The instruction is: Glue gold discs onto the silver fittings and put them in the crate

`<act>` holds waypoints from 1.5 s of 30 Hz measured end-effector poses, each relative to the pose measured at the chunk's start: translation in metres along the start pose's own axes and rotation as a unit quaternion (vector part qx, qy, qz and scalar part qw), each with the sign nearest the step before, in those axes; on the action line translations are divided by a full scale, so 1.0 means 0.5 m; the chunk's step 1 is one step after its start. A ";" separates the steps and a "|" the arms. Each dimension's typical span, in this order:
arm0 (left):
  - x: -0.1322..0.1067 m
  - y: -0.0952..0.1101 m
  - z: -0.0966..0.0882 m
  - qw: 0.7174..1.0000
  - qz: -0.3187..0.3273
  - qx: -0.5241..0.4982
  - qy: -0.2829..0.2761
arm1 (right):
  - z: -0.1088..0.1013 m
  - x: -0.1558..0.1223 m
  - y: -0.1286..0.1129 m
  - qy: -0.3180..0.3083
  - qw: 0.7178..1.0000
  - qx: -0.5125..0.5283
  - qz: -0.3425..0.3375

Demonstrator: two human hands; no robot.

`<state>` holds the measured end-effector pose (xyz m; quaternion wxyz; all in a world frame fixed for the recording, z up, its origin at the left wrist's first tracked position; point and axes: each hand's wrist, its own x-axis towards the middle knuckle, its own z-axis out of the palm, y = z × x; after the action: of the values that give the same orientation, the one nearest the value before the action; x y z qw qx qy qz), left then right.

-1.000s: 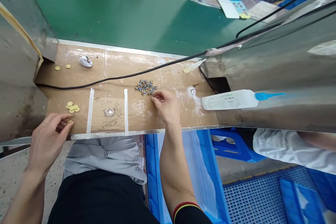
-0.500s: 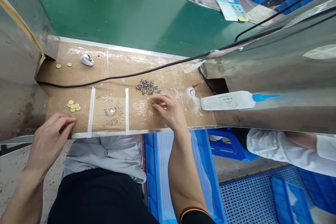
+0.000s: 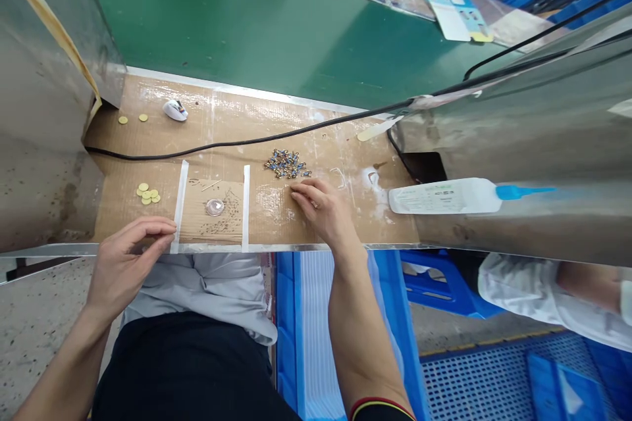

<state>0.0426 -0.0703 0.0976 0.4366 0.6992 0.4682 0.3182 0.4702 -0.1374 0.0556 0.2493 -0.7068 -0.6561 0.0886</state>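
Note:
My right hand (image 3: 323,210) rests on the cardboard work surface (image 3: 296,131). Its fingertips are pinched together just below a small heap of blue-and-gold metal pieces (image 3: 286,164); whatever they hold is hidden. At the near edge my left hand (image 3: 129,253) is closed in a pinch beside the left white tape strip (image 3: 179,202), and its contents do not show. A clear round piece (image 3: 214,206) lies between that strip and the right tape strip (image 3: 245,204). A cluster of yellow discs (image 3: 147,194) lies left of the strips.
A black cable (image 3: 237,143) crosses the cardboard. A white glue bottle with a blue nozzle (image 3: 447,196) lies against the steel housing (image 3: 533,131) on the right. Two yellow discs (image 3: 131,119) and a small white object (image 3: 175,110) sit at the back left. Behind runs a green belt (image 3: 237,20). Another person's white sleeve (image 3: 533,296) is at lower right.
My right hand drew back from the heap of metal pieces toward me. My left hand left the yellow discs and moved right to the near edge by the left tape strip.

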 end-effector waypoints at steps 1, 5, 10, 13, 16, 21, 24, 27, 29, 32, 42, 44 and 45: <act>0.000 0.000 0.003 1.000 -0.005 0.001 0.002 | -0.008 0.001 -0.001 -0.017 1.000 0.004 0.001; 0.000 -0.007 0.010 1.000 -0.016 0.007 0.005 | -0.040 0.013 0.000 -0.102 0.995 -0.001 0.004; -0.004 -0.015 0.009 1.000 -0.022 0.006 0.004 | -0.051 0.034 0.004 -0.140 0.989 -0.044 -0.021; -0.006 -0.017 0.007 1.000 -0.020 0.011 0.004 | -0.053 0.040 0.000 -0.145 0.986 -0.070 -0.044; -0.006 -0.020 0.007 1.000 -0.024 0.010 0.003 | -0.061 0.048 -0.011 -0.139 0.980 -0.112 -0.086; -0.010 -0.023 0.007 0.999 -0.046 -0.003 0.003 | -0.069 0.066 -0.025 -0.181 0.950 -0.184 -0.175; -0.013 -0.023 0.013 0.996 -0.087 -0.020 0.001 | -0.064 0.069 -0.024 -0.197 0.939 -0.210 -0.187; -0.012 -0.018 0.025 0.989 -0.132 -0.067 -0.005 | -0.047 0.060 -0.021 -0.178 0.949 -0.202 -0.163; -0.009 -0.014 0.036 0.981 -0.152 -0.122 -0.005 | -0.031 0.048 -0.021 -0.147 0.962 -0.186 -0.135; -0.003 -0.011 0.053 0.966 -0.166 -0.196 0.000 | -0.003 0.024 -0.023 -0.073 0.982 -0.147 -0.088; 0.012 -0.015 0.095 0.924 -0.204 -0.322 -0.024 | 0.086 -0.056 -0.122 0.189 0.977 0.068 0.063; 0.013 -0.012 0.095 0.924 -0.203 -0.324 -0.024 | 0.100 -0.063 -0.142 0.200 0.968 0.116 0.100; 0.014 -0.011 0.095 0.923 -0.202 -0.325 -0.026 | 0.106 -0.065 -0.149 0.191 0.965 0.142 0.113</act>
<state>0.0835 -0.0778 0.0732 0.7070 0.4171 0.4589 0.3400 0.3762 -0.1557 0.0386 0.4566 -0.7371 -0.4930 0.0720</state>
